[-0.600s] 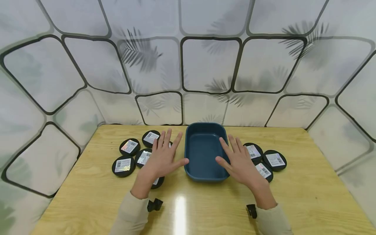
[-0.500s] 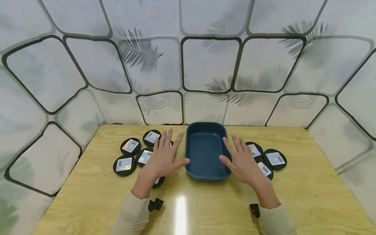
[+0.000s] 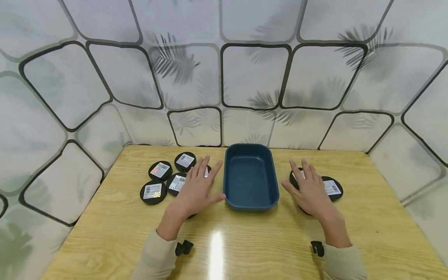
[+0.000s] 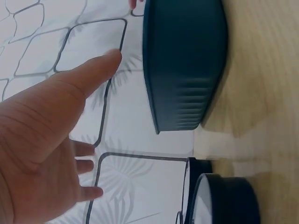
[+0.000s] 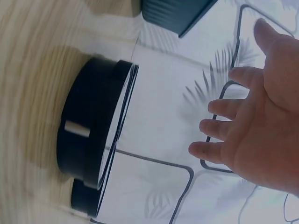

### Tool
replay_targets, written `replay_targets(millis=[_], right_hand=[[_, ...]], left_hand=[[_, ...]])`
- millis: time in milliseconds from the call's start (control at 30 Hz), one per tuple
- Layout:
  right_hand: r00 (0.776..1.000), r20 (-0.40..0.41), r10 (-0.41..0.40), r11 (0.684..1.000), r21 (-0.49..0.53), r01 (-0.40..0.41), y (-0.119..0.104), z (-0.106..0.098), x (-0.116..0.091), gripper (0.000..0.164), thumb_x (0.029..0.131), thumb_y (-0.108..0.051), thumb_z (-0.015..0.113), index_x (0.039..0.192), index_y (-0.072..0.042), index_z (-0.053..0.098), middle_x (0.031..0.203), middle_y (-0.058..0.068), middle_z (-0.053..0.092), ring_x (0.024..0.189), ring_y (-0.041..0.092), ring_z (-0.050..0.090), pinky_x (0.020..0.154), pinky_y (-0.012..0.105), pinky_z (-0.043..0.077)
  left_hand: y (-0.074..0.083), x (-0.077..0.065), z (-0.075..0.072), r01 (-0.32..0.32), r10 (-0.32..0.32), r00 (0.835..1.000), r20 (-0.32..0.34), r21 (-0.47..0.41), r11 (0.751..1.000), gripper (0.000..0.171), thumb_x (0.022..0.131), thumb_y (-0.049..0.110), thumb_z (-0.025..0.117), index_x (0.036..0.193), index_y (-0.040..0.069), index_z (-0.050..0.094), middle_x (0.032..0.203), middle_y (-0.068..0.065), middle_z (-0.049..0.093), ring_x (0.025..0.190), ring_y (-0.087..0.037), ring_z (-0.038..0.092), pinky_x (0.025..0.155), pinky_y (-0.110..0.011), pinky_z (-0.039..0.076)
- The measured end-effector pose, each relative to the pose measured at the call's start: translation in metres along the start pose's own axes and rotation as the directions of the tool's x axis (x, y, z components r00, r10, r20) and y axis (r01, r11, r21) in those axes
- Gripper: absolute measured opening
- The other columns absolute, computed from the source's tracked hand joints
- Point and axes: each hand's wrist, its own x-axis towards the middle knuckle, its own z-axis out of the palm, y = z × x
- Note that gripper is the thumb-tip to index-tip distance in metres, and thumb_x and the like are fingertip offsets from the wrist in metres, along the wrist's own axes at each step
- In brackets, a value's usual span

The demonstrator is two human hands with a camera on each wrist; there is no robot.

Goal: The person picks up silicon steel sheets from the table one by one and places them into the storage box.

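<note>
A dark blue rectangular tray (image 3: 250, 208) sits between my hands. My left hand (image 3: 195, 192), fingers spread and palm down, hovers over the left group of round black containers (image 3: 153, 192) with white barcode labels, its thumb tip overlapping the tray's left rim in the head view. My right hand (image 3: 313, 194) is held with spread fingers above the right group of black containers (image 3: 332, 188), hiding part of them. In the right wrist view, a gap separates that hand from a black container (image 5: 88, 126) with a small slot in its side. Neither hand holds anything.
The wooden table (image 3: 266, 249) carries all of this, with a bright light reflection near its front. A patterned white cloth wall (image 3: 252, 77) with dark outlines and leaf prints encloses the back and sides.
My right hand has moved right, from the tray's right rim to over the right-hand containers. My left hand stays nearly in place, while the head view has shifted slightly.
</note>
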Motion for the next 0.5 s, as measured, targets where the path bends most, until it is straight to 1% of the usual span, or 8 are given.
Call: replay_targets(millis=[100, 200, 267, 400, 467, 500], right_hand=[[1.0, -0.007, 0.008, 1.0, -0.015, -0.008, 0.004, -0.002, -0.001, 0.079, 0.101, -0.054, 0.045, 0.16, -0.011, 0.015, 0.161, 0.031, 0.004, 0.145, 0.056, 0.006, 0.108, 0.074, 0.011], [1.0, -0.013, 0.014, 0.999, -0.029, -0.015, 0.006, -0.002, -0.002, 0.08, 0.1, -0.054, 0.048, 0.159, -0.011, 0.016, 0.16, 0.032, 0.005, 0.143, 0.058, 0.008, 0.106, 0.075, 0.013], [1.0, -0.014, 0.026, 0.999, -0.042, -0.026, 0.009, -0.003, -0.004, 0.082, 0.099, -0.053, 0.051, 0.159, -0.011, 0.017, 0.159, 0.034, 0.006, 0.142, 0.059, 0.01, 0.104, 0.077, 0.015], [0.997, -0.001, 0.071, 0.996, -0.053, -0.071, 0.013, -0.007, -0.008, 0.086, 0.096, -0.048, 0.061, 0.159, -0.009, 0.017, 0.156, 0.038, 0.008, 0.139, 0.062, 0.013, 0.101, 0.079, 0.019], [0.995, 0.007, 0.096, 0.994, -0.055, -0.095, 0.017, -0.01, -0.01, 0.089, 0.094, -0.045, 0.064, 0.158, -0.006, 0.016, 0.154, 0.04, 0.01, 0.137, 0.064, 0.015, 0.099, 0.079, 0.022], [0.994, 0.015, 0.107, 0.993, -0.054, -0.106, 0.019, -0.012, -0.011, 0.09, 0.093, -0.044, 0.066, 0.158, -0.005, 0.016, 0.152, 0.042, 0.011, 0.135, 0.065, 0.016, 0.097, 0.079, 0.024]], left_hand=[[0.003, 0.0, 0.005, -0.091, 0.093, 0.994, -0.058, 0.023, 0.996, 0.092, 0.086, 0.048, 0.074, 0.158, 0.019, 0.025, 0.16, -0.024, 0.017, 0.146, -0.045, 0.019, 0.11, -0.064, 0.03], [0.009, 0.002, 0.011, -0.189, 0.195, 0.976, -0.097, 0.071, 0.979, 0.086, 0.085, 0.046, 0.076, 0.155, 0.018, 0.034, 0.158, -0.024, 0.024, 0.142, -0.044, 0.028, 0.104, -0.061, 0.039], [0.015, 0.003, 0.015, -0.254, 0.263, 0.959, -0.109, 0.092, 0.963, 0.081, 0.085, 0.043, 0.077, 0.152, 0.017, 0.04, 0.156, -0.024, 0.028, 0.14, -0.042, 0.032, 0.103, -0.057, 0.041], [0.026, 0.002, 0.02, -0.366, 0.383, 0.914, -0.137, 0.136, 0.921, 0.068, 0.087, 0.038, 0.077, 0.144, 0.014, 0.049, 0.152, -0.022, 0.036, 0.135, -0.038, 0.04, 0.102, -0.051, 0.045], [0.03, 0.002, 0.021, -0.398, 0.418, 0.897, -0.147, 0.144, 0.906, 0.062, 0.087, 0.035, 0.077, 0.14, 0.014, 0.053, 0.149, -0.02, 0.04, 0.132, -0.036, 0.044, 0.102, -0.048, 0.046], [0.032, 0.001, 0.022, -0.404, 0.425, 0.893, -0.146, 0.151, 0.902, 0.059, 0.088, 0.034, 0.076, 0.139, 0.014, 0.055, 0.148, -0.02, 0.042, 0.13, -0.035, 0.046, 0.101, -0.047, 0.047]])
